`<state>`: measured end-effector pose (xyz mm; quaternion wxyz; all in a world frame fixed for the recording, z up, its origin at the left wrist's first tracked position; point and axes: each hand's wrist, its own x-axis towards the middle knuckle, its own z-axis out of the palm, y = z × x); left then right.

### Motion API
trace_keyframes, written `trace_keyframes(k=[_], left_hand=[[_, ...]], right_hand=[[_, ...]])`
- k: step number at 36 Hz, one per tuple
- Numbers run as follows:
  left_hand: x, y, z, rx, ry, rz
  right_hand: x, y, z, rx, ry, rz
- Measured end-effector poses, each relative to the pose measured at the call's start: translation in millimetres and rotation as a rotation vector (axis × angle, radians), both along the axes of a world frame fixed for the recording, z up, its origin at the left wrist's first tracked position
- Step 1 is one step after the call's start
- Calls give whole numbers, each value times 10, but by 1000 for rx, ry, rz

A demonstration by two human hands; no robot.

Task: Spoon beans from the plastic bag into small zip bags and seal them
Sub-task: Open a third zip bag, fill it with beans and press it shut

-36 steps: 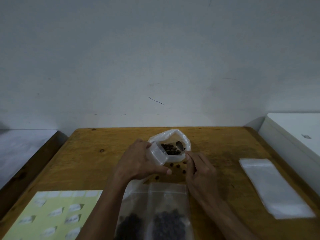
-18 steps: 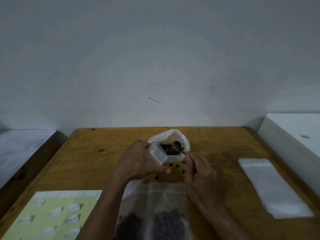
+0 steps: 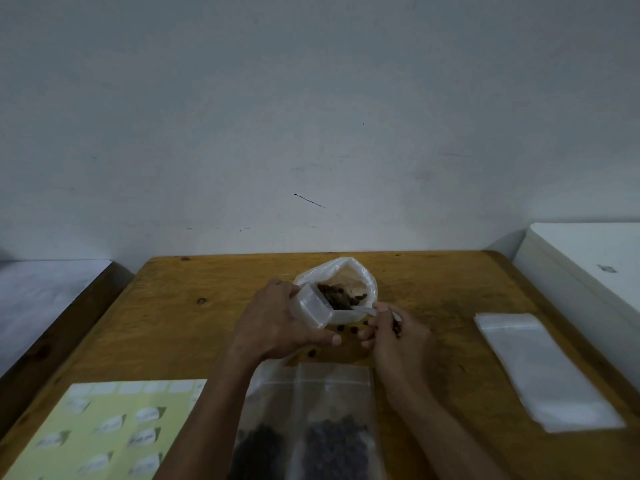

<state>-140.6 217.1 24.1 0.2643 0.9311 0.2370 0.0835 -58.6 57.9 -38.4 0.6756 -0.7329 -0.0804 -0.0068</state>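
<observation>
Both your hands met over the table: your left hand curled around a small zip bag, mouth tilted toward the bean bag just beyond it. Your right hand pinched the spoon, its tip at that mouth.

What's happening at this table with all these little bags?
A person is portioning beans. The left hand holds a small zip bag open beside the plastic bag of beans, while the right hand works a spoon into it. Two filled zip bags lie nearer, and a few loose beans sit on the wooden table.
</observation>
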Motion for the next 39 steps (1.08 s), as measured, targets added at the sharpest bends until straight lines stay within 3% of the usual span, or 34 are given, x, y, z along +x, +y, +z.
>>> trace_keyframes(k=[2, 5, 15, 21, 26, 30, 34, 39], left_hand=[[3, -7, -2, 0, -1, -3], [-3, -8, 5, -1, 3, -5], [-8, 18, -36, -9, -16, -3], [11, 33, -48, -64, -49, 28], [28, 34, -65, -87, -59, 38], [25, 34, -63, -110, -75, 30], [11, 34, -37, -109, -98, 26], [-3, 33, -45, -108, -114, 41]], right_hand=[[-2, 37, 31, 140, 200, -8], [33, 46, 68, 276, 315, -51], [89, -229, 441, 368, 234, 15], [-37, -273, 694, 235, 52, 128], [-216, -239, 691, -55, -301, 285], [-150, -222, 614, -75, -541, 113], [42, -154, 402, -213, -546, 36], [49, -34, 142, -247, -366, 70]])
